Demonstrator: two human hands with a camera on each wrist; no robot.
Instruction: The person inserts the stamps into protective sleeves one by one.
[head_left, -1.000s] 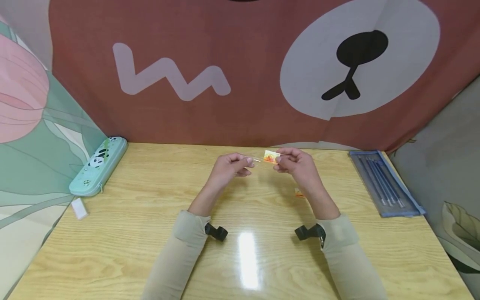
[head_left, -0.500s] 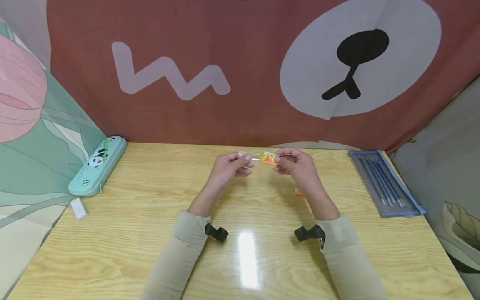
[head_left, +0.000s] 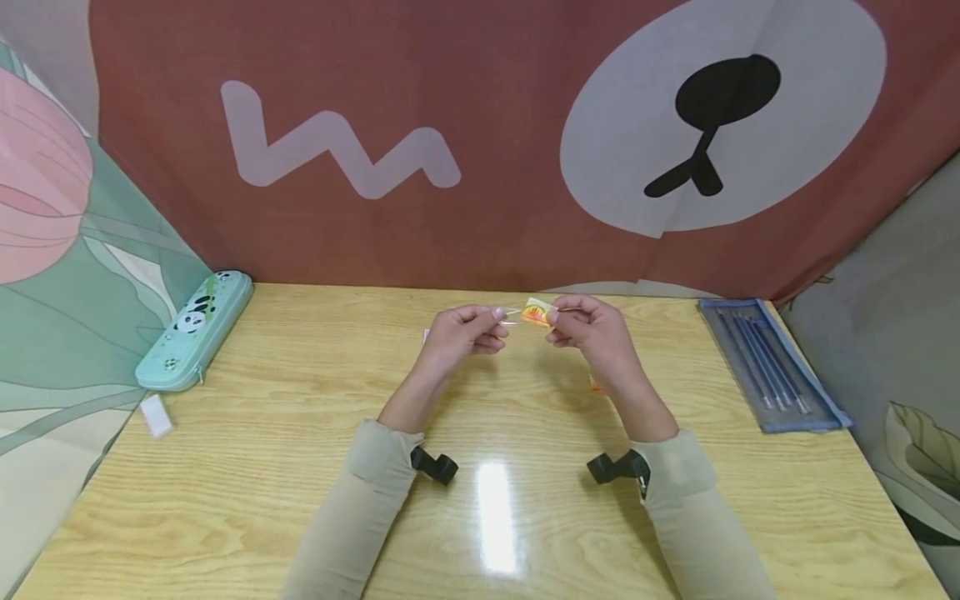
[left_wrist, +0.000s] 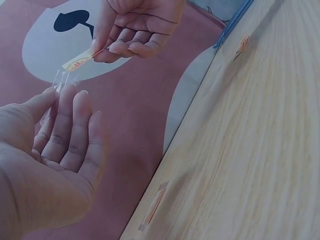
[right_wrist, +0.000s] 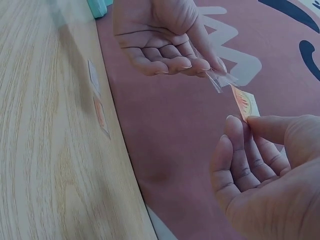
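Both hands are raised over the far middle of the table. My left hand (head_left: 467,332) pinches a crinkled clear plastic wrapper (right_wrist: 220,80) between thumb and forefinger. My right hand (head_left: 592,327) pinches one end of a small flat yellow-and-orange printed card (head_left: 537,312) between thumb and fingers, the other fingers loosely bent in the right wrist view. The card's left end is right at the wrapper's open edge. In the left wrist view a flat orange piece in clear wrap (left_wrist: 154,206) lies on the table below the left hand. A small orange piece (head_left: 595,385) lies beside the right wrist.
A mint panda pencil case (head_left: 197,332) stands at the left edge, with a white block (head_left: 157,416) in front of it. At the right lies a blue mesh zip pouch (head_left: 772,367) holding several pens. A brown printed cloth (head_left: 510,233) hangs behind the table (head_left: 300,467).
The card in my right hand has shifted slightly left and tilted, nearer the wrapper. The clear wrapper has turned a little in my left fingers. Both arms have stayed nearly in place.
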